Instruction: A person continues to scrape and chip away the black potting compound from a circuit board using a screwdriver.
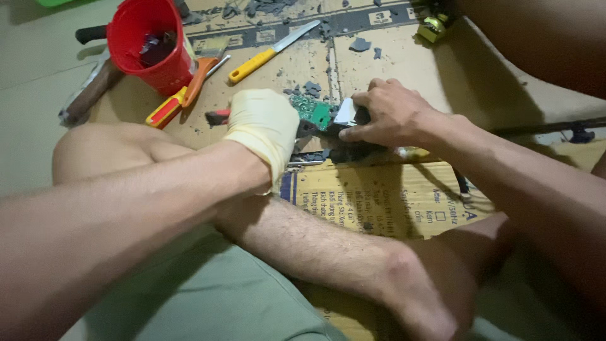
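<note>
The person sits on the floor with flattened cardboard [379,69] spread under the work, likely to catch the grey debris [361,44] scattered over it. The left hand [264,126], in a pale yellow glove, is closed in a fist around a tool with a red handle end [218,117]; its working tip is hidden behind the glove, aimed toward a green circuit board [314,111]. The bare right hand [388,113] presses down on a dark block with a white part [346,113] beside the board, its grip clamped over the top, seemingly to pin it steady against the left hand's push. The board sits between the 2 hands, touching the dark piece. Farther off lie a red plastic cup [151,41], orange-handled pliers [183,95], a yellow-handled knife [273,50], a paintbrush [211,47] and a wooden-handled tool [91,95], all near enough to reach.
</note>
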